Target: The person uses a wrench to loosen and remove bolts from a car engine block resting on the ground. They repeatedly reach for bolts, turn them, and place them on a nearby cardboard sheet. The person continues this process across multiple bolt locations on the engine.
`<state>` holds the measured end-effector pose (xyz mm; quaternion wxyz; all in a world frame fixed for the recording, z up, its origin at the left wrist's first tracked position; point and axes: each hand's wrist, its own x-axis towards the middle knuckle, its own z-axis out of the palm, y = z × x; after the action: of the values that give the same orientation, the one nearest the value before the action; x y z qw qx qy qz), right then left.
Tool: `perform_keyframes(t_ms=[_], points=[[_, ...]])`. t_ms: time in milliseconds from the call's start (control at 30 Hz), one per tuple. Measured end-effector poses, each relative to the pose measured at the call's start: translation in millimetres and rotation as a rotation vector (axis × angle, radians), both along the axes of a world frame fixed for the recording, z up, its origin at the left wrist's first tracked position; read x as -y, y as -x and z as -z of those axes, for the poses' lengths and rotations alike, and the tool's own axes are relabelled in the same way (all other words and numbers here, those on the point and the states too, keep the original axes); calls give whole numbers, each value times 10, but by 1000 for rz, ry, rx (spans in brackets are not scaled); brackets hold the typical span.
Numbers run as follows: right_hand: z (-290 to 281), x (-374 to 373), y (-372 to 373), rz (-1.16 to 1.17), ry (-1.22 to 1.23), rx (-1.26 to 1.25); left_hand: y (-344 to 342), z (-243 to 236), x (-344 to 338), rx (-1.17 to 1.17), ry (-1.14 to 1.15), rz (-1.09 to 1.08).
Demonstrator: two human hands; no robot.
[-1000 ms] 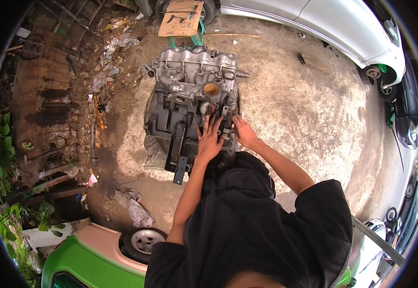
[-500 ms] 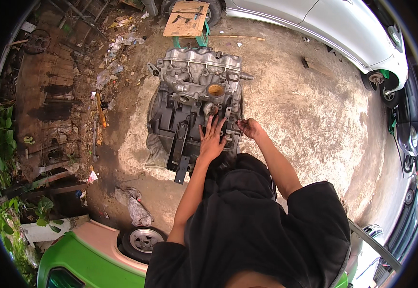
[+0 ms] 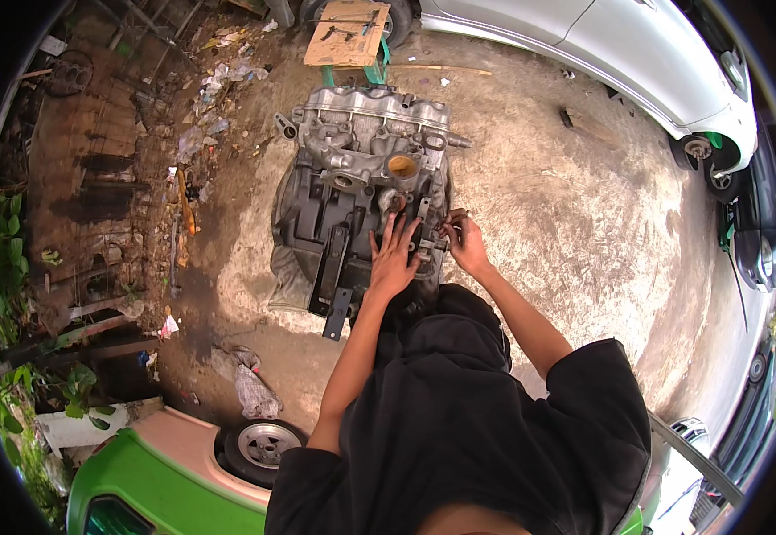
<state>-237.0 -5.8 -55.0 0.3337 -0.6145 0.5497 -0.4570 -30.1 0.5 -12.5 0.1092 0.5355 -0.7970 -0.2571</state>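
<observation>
A greasy engine (image 3: pixel 357 165) with a grey metal cover and manifold stands on the ground before me. My left hand (image 3: pixel 392 263) lies on its near right part with fingers spread, next to a dark metal bracket (image 3: pixel 422 210). At the engine's right edge my right hand (image 3: pixel 465 244) is closed, thumb and fingers pinched together. Whatever sits between those fingertips is too small to make out. A long black bracket (image 3: pixel 330 267) with a bent plate at its near end lies left of my left hand.
Beyond the engine a green stool (image 3: pixel 375 73) bears a wooden board (image 3: pixel 345 36) with small dark tools. A silver car (image 3: pixel 602 53) stands far right, a green car (image 3: pixel 151 481) near left. Litter (image 3: pixel 218 80) and rusty metal sheets (image 3: pixel 94 178) lie to the left.
My right hand has turned, its fingers raised and curled more over the engine's right edge. My left hand keeps its place on the engine.
</observation>
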Motion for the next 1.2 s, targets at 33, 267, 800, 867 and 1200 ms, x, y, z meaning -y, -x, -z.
perform_keyframes(t_ms=[33, 267, 800, 867, 1200], points=[[-7, -13, -22, 3, 56, -87, -1, -3, 1, -7, -1, -1], [-7, -31, -62, -21, -13, -56, 2, -12, 20, 1, -11, 6], [62, -40, -86, -37, 98, -243, -3, 11, 15, 2, -7, 8], [80, -2, -82, 4, -49, -28, -4, 14, 16, 9, -6, 7], [234, 392, -37, 64, -291, 87, 10, 11, 24, 24, -15, 0]])
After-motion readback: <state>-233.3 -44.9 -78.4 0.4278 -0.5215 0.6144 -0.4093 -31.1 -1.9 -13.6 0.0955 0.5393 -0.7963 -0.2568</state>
